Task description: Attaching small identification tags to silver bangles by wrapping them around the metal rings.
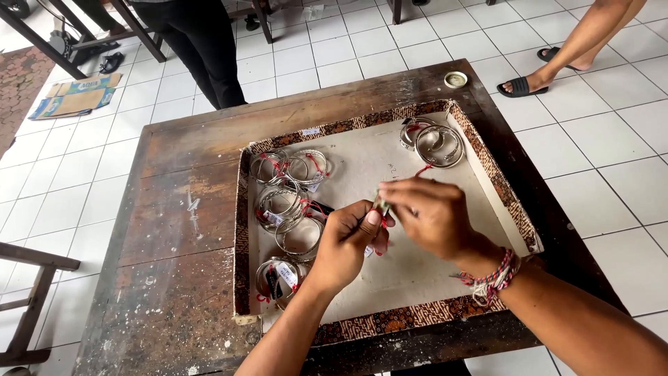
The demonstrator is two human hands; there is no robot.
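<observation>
Both my hands meet over a shallow cardboard tray (501,188) with a patterned rim, on a worn wooden table (174,209). My left hand (348,244) and my right hand (428,216) pinch a small silver piece (380,205) with red thread between the fingertips. A red thread runs from it toward a bundle of silver bangles (435,143) at the tray's far right corner. Several bundles of silver bangles (289,202) tied with red thread and small tags lie along the tray's left side. My right wrist wears braided bracelets (490,278).
A small round lid (456,79) sits at the table's far right corner. A person in dark trousers (198,49) stands beyond the table, and another person's sandalled foot (522,85) is on the white tiled floor. Flattened cardboard (73,94) lies far left; a wooden frame (31,292) stands near left.
</observation>
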